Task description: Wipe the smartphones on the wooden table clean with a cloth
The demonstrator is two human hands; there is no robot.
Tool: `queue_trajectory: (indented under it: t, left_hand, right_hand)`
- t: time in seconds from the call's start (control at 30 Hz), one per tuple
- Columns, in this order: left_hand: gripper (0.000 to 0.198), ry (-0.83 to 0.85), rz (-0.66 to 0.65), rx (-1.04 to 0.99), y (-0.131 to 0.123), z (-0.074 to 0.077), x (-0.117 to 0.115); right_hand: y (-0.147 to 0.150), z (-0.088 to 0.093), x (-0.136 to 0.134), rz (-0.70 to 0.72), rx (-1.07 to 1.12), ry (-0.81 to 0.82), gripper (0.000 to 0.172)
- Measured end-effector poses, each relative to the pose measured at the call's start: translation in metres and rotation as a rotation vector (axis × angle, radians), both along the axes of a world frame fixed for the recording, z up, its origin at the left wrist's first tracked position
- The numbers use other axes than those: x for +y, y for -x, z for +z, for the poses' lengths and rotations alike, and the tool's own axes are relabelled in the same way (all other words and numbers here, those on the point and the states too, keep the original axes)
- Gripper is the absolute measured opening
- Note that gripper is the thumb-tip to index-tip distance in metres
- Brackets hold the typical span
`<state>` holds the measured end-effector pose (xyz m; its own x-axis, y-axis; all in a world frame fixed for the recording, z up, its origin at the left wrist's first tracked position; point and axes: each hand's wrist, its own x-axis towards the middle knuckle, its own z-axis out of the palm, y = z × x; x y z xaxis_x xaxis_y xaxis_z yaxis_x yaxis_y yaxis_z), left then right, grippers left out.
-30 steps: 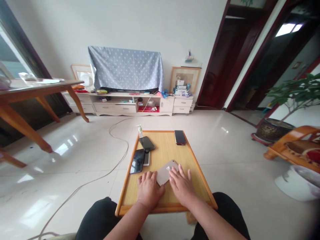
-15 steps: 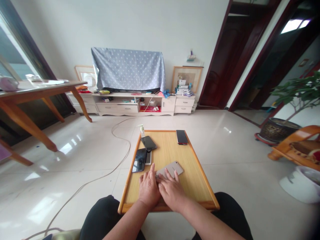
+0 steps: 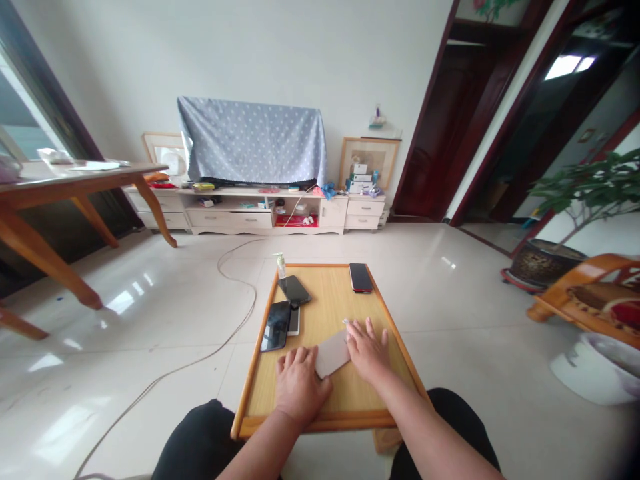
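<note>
A pale gold smartphone [image 3: 331, 353] lies slantwise, back up, on the small wooden table [image 3: 333, 297]. My left hand [image 3: 301, 381] grips its left end, with the thumb along the near edge and the fingers bent beside it. Over the phone's right end rests my right hand [image 3: 369, 349], fingers stretched out and apart, covering that corner. To the left lie a black phone [image 3: 276, 326], a white-edged phone [image 3: 295, 321] partly beneath it, and another dark phone [image 3: 295, 290]. A dark phone with a red edge [image 3: 361, 277] lies at the far right.
A clear pump bottle [image 3: 281, 268] stands at the table's far left corner. A cable [image 3: 220, 343] runs across the tiled floor on the left. Beyond are a white TV cabinet [image 3: 230, 219], a wooden dining table [image 3: 85, 183] and a potted plant [image 3: 545, 267].
My hands have moved apart from the phone's middle: the right one has slid right to cover its far end, the left one is now at the left end. The view has shifted slightly.
</note>
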<state>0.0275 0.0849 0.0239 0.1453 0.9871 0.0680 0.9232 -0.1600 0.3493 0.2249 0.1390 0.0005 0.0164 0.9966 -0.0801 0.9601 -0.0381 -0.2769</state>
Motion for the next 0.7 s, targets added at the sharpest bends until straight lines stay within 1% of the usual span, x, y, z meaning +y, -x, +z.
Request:
queue_trajectory:
  t: [0.07,0.17,0.27,0.33,0.4,0.43,0.47,0.6,0.63,0.7]
  left_hand:
    - [0.058,-0.008,-0.001,-0.002,0.001,0.000,0.001]
    - [0.057,-0.012,0.002,0.011,0.001,-0.003,0.002]
    - [0.058,-0.010,0.000,0.019,0.001,-0.006,0.002]
    - [0.058,-0.012,-0.007,0.016,0.001,-0.007,0.002]
    - [0.057,-0.019,-0.012,0.013,0.001,-0.007,0.001]
    - [0.056,-0.024,-0.011,0.013,0.001,-0.007,0.000]
    - [0.056,-0.030,-0.007,0.014,0.001,-0.007,0.000]
    - [0.057,-0.044,0.001,0.014,0.000,-0.007,-0.002]
    - [0.057,-0.045,0.001,0.015,0.001,-0.007,-0.002]
    - [0.056,-0.042,-0.003,0.018,0.001,-0.008,-0.003]
  right_hand:
    - [-0.003,-0.004,-0.011,0.000,-0.038,-0.016,0.053]
    - [0.006,-0.007,-0.040,0.026,-0.044,-0.056,0.053]
    - [0.023,-0.005,-0.069,0.152,0.022,-0.095,0.051]
    - [0.030,-0.003,-0.081,0.260,0.081,-0.108,0.049]
    - [0.028,0.001,-0.081,0.308,0.111,-0.113,0.048]
    - [0.024,0.002,-0.078,0.298,0.108,-0.111,0.047]
    - [0.018,0.004,-0.072,0.264,0.097,-0.108,0.046]
    - [-0.002,0.008,-0.052,0.052,0.040,-0.089,0.047]
    - [-0.002,0.008,-0.052,0.034,0.036,-0.087,0.048]
    - [0.005,0.007,-0.060,0.079,0.046,-0.090,0.049]
